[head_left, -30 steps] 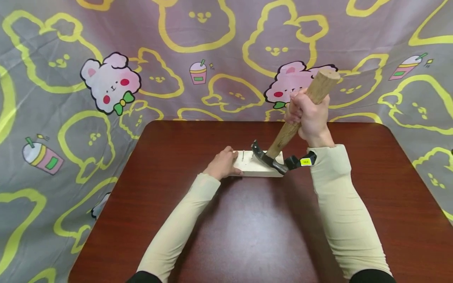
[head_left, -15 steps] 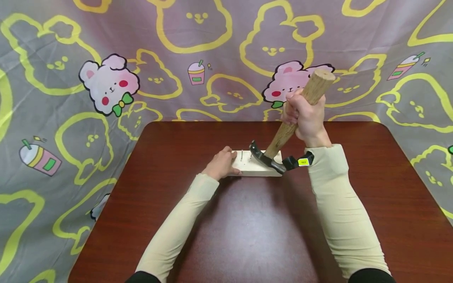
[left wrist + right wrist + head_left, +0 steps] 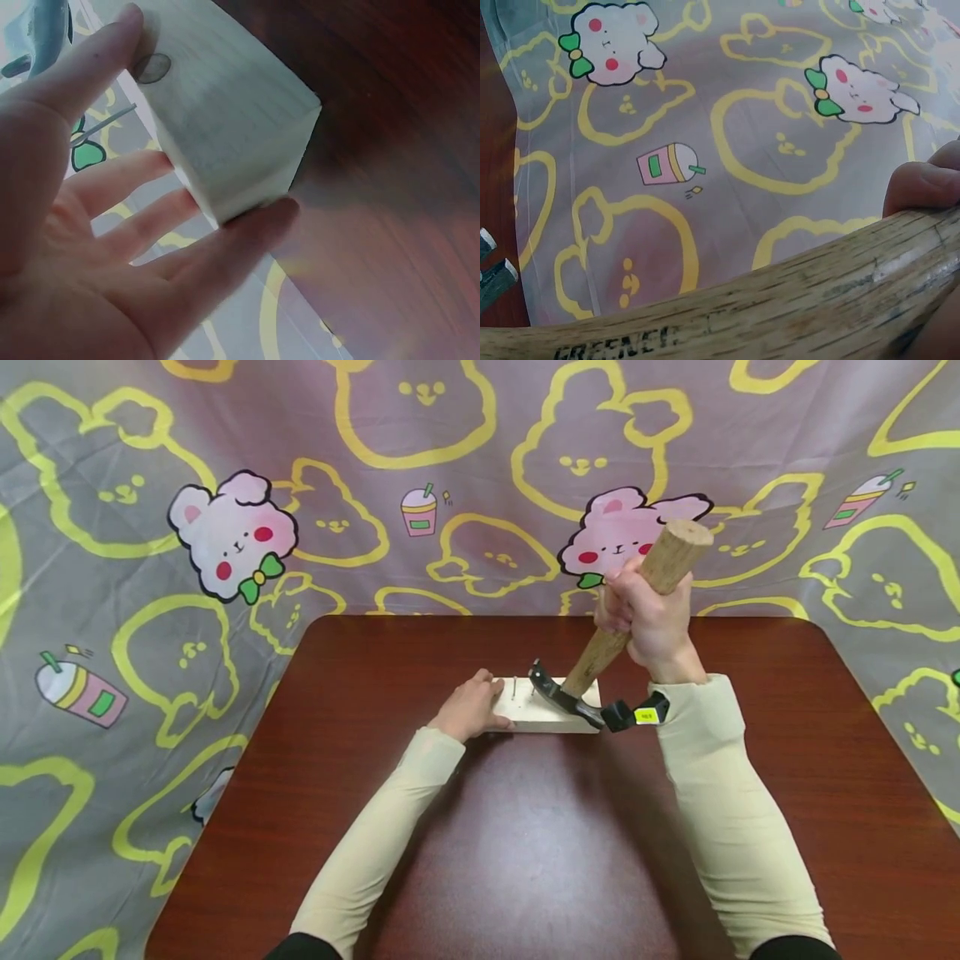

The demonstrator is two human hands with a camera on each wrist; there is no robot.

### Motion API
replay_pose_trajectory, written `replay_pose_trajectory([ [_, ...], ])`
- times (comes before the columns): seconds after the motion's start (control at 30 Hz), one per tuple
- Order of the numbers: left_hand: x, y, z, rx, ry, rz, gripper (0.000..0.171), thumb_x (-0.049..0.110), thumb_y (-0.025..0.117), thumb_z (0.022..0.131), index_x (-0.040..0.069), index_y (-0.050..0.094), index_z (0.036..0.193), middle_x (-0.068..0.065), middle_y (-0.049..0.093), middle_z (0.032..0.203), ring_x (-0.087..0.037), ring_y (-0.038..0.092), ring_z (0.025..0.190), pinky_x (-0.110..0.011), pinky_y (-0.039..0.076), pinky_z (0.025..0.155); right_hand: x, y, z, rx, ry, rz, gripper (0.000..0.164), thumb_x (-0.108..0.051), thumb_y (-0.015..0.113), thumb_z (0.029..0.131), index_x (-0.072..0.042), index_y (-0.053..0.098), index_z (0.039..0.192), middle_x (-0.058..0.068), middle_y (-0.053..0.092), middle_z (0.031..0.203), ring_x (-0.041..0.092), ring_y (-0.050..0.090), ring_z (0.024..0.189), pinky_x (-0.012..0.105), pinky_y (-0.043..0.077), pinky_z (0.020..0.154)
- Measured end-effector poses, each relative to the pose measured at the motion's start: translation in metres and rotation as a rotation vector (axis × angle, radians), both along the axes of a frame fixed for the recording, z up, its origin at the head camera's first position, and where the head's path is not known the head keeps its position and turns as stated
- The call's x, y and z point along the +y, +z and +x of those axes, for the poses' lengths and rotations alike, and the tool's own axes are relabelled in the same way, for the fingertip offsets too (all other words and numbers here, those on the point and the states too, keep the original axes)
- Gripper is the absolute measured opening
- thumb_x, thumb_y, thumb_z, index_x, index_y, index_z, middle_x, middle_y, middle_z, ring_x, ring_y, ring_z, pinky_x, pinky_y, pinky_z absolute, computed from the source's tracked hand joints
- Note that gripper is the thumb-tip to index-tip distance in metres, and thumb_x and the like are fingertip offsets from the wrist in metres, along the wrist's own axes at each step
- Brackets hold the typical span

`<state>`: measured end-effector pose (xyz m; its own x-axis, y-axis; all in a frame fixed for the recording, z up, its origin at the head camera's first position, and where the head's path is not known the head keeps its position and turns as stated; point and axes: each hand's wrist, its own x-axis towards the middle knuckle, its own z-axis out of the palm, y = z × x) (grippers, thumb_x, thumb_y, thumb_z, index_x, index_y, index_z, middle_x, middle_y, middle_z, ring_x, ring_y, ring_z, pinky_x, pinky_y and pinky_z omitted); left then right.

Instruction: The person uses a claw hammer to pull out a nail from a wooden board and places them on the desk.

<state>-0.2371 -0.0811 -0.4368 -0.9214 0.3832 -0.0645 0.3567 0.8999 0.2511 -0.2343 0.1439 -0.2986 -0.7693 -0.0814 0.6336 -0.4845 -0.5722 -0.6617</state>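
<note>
My left hand [image 3: 471,706] holds the left end of a pale wooden block [image 3: 543,727] on the table, thumb on the near side and fingers at the far side. In the left wrist view the thumb lies by a dark knot in the wood [image 3: 154,68]. A thin nail [image 3: 514,688] stands up from the block's top. My right hand [image 3: 656,614] grips the wooden handle [image 3: 596,658] of a claw hammer, which slants up to the right. The dark hammer head [image 3: 572,702] sits low over the block's right part, claw toward a second nail [image 3: 533,691].
The dark red-brown tabletop [image 3: 510,843] surrounds the block. A grey cloth [image 3: 480,443] with yellow cartoon outlines hangs behind and at both sides. A black strap device with a yellow label [image 3: 647,716] is on the right wrist, close to the hammer head.
The handle's upper end and my right wrist have dipped slightly toward me. The hammer head stays over the same spot, and the left hand and block have not moved.
</note>
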Motion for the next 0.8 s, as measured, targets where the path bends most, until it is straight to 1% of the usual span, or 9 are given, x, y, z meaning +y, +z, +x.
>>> replay_pose_trajectory([
  [0.1,-0.001,0.001,0.0,-0.006,0.005,-0.008,0.077,0.046,0.08,0.074,0.008,0.055,0.136,-0.015,0.052,0.135,-0.033,0.059,0.117,-0.044,0.051,0.096,0.0,0.0,0.006,0.01,0.012,-0.013,0.026,0.01,0.048,0.082,0.0,0.045,0.058,0.005,0.03,0.041,0.017,0.024,0.034,0.03,0.021,0.034],
  [0.17,-0.003,0.003,0.001,0.003,0.021,0.009,0.077,0.048,0.079,0.074,0.009,0.055,0.136,-0.014,0.051,0.138,-0.034,0.057,0.119,-0.045,0.05,0.096,0.001,-0.001,0.011,0.012,0.005,-0.005,0.025,0.009,0.049,0.082,0.0,0.045,0.059,0.005,0.031,0.042,0.018,0.025,0.035,0.03,0.022,0.034],
  [0.23,-0.003,0.005,0.005,0.035,0.044,0.048,0.072,0.047,0.078,0.076,0.01,0.057,0.134,-0.013,0.053,0.137,-0.034,0.056,0.12,-0.045,0.05,0.097,0.001,-0.002,0.015,0.018,0.002,-0.001,0.025,0.009,0.049,0.082,0.0,0.045,0.059,0.006,0.031,0.042,0.018,0.026,0.035,0.03,0.022,0.034],
  [0.27,-0.003,0.007,0.008,0.063,0.052,0.077,0.069,0.046,0.078,0.077,0.009,0.058,0.132,-0.012,0.055,0.136,-0.033,0.056,0.12,-0.045,0.05,0.097,0.001,-0.002,0.018,0.014,0.007,-0.003,0.024,0.009,0.049,0.082,0.001,0.046,0.06,0.006,0.031,0.042,0.018,0.025,0.035,0.03,0.022,0.034],
  [0.37,-0.003,0.013,0.018,0.141,0.057,0.179,0.056,0.037,0.076,0.081,0.008,0.062,0.127,-0.01,0.06,0.129,-0.03,0.057,0.116,-0.042,0.05,0.096,0.002,-0.001,0.025,0.032,0.025,-0.004,0.025,0.009,0.047,0.082,0.001,0.044,0.059,0.006,0.029,0.042,0.018,0.024,0.034,0.03,0.021,0.033],
  [0.47,-0.001,0.018,0.03,0.19,0.022,0.278,0.046,0.028,0.075,0.084,0.007,0.065,0.123,-0.01,0.064,0.124,-0.028,0.059,0.114,-0.04,0.049,0.097,0.002,0.004,0.034,0.038,0.084,-0.033,0.027,0.011,0.045,0.082,0.002,0.04,0.058,0.005,0.026,0.042,0.016,0.021,0.034,0.029,0.018,0.033],
  [0.6,0.001,0.022,0.044,0.204,-0.035,0.38,0.041,0.02,0.073,0.085,0.005,0.065,0.122,-0.009,0.068,0.121,-0.025,0.062,0.115,-0.037,0.048,0.099,0.002,0.013,0.047,0.051,0.152,-0.067,0.028,0.013,0.044,0.082,0.002,0.039,0.057,0.005,0.023,0.043,0.015,0.02,0.035,0.029,0.017,0.033],
  [0.8,0.004,0.019,0.06,0.263,-0.124,0.444,0.036,0.015,0.071,0.086,0.006,0.066,0.12,-0.008,0.07,0.115,-0.021,0.066,0.11,-0.033,0.051,0.095,0.004,0.021,0.068,0.074,0.225,-0.092,0.027,0.016,0.04,0.083,0.004,0.044,0.059,0.005,0.025,0.044,0.015,0.023,0.036,0.028,0.018,0.033],
])
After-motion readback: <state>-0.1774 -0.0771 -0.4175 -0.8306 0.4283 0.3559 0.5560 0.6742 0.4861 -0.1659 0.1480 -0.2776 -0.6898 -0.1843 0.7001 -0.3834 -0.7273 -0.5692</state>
